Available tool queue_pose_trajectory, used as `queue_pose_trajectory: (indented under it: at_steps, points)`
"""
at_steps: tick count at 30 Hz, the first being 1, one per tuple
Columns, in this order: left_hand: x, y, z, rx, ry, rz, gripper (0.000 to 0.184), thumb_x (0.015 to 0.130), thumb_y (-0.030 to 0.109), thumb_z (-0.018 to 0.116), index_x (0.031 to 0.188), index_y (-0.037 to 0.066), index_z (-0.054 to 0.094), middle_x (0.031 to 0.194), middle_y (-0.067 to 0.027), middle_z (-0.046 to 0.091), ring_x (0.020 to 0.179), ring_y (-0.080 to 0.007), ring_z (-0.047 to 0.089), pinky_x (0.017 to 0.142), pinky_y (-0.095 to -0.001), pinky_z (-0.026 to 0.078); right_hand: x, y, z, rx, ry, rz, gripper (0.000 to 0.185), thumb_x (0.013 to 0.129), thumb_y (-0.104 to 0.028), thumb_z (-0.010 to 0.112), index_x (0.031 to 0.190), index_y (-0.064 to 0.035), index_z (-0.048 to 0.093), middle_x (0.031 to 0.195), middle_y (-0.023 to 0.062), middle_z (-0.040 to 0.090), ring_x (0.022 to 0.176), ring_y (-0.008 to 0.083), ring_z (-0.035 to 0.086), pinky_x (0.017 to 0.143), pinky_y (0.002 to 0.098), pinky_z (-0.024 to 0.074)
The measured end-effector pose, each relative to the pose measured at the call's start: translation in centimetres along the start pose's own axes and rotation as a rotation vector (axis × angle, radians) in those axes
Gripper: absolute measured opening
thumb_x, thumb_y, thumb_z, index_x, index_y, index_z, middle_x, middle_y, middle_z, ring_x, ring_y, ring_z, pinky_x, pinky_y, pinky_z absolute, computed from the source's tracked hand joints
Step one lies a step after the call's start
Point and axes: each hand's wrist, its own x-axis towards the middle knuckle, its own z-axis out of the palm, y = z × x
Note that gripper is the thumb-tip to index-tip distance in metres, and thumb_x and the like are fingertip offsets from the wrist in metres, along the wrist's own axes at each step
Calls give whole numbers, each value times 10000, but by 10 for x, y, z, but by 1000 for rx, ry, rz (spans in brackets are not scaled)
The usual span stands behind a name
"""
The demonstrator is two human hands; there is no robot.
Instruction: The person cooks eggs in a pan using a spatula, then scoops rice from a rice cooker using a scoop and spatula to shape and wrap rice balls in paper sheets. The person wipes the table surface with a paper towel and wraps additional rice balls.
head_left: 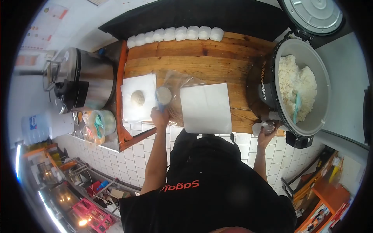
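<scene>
My left hand (160,116) is closed on the blue handle of a scoop (163,95), whose round bowl looks filled with rice. Beside it, a flat patch of rice (137,98) lies on white paper (128,83). Clear plastic sheets (176,83) are under and next to the scoop, and a stack of white paper (206,108) lies right of them. Near the front of the rice tub, my right hand (266,134) has its fingers around a small white wrapped packet (258,128). The open tub (324,73) holds white rice (307,85) with a light blue spatula (297,106) in it.
Several white wrapped packets (181,33) line the back of the wooden table (186,58). A steel cooker (97,79) stands at the left, with plastic containers (105,122) in front of it. The tub's lid (316,15) is at the back right.
</scene>
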Motion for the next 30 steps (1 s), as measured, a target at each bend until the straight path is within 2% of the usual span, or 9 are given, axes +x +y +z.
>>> queue_pose_trajectory:
  at_steps: [3,6,8,11,14,17,20,23,30]
  points:
    - [11,-15,9,-84,-17,80,365,807,265,695,959,-58,618,873,-237,657,842,-417,628,763,-478,493,-9,24,8,-3,10,445,649,754,-48,741,1295,106,417,1292,223,492,1165,362,500,974,440,422]
    - [9,-17,3,-216,-77,-10,319,848,244,675,954,-52,618,837,-209,663,775,-345,641,715,-424,505,-10,56,21,-131,-48,537,673,777,-162,767,1303,80,426,1347,251,471,1178,423,504,980,457,427]
    - [5,-13,-6,-392,-140,-95,291,880,234,656,966,-41,613,814,-175,659,727,-277,638,669,-376,502,-19,65,20,-201,-45,194,688,807,-264,763,1316,55,429,1359,247,459,1181,425,489,985,483,424]
    - [-4,3,-26,-674,-190,-203,250,924,221,622,980,-22,603,770,-122,639,662,-185,617,609,-307,486,-2,-24,2,-745,-183,563,716,833,-394,726,1332,26,431,1393,230,428,1222,410,447,998,517,411]
    - [-3,2,-41,-792,-171,-238,228,947,212,602,992,-12,590,739,-95,622,624,-146,599,576,-276,473,-1,-81,-7,-764,-329,566,735,846,-459,694,1337,20,429,1405,206,412,1285,393,390,1016,530,392]
    - [-8,-2,-63,-894,-133,-275,230,952,224,609,999,1,578,711,-86,607,611,-131,579,562,-274,468,-24,-119,48,-74,-450,59,419,873,-205,709,1205,-2,554,1115,173,582,1015,319,572,918,408,452]
    - [-5,-9,-73,-961,-86,-290,230,956,231,608,996,8,570,709,-79,604,606,-126,571,555,-259,460,-17,-236,151,310,-549,-250,409,843,-156,723,1203,-12,593,1202,210,591,1145,364,558,979,410,451]
    - [-6,-20,-87,-1023,-90,-335,210,952,217,614,998,23,547,694,-52,584,586,-102,548,535,-245,446,-11,-295,270,44,-888,-378,671,892,-358,612,1389,47,413,1477,278,353,1394,399,318,1150,545,226]
    - [1,-45,-124,-1056,-167,-400,217,932,160,632,1004,11,492,699,-49,574,598,-86,534,530,-230,426,-33,-350,370,-257,-1058,-681,777,865,-464,566,1469,-33,333,1576,191,226,1473,369,156,1165,595,84]
